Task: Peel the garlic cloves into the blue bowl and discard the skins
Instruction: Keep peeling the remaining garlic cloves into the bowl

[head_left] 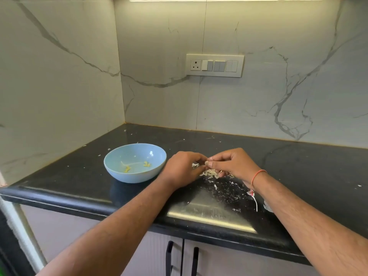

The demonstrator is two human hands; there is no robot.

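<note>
A small pale garlic clove (205, 162) sits between the fingertips of both hands, above the glossy black stone counter (298, 166), just right of the round light-blue bowl (119, 170), which holds two yellowish peeled pieces (137, 166). The clove is mostly covered by fingers and hard to make out. The left hand (182, 166) and right hand (229, 162) meet, fingers curled, pinching the clove. A heap of papery white skins (211, 173) lies under them.
</note>
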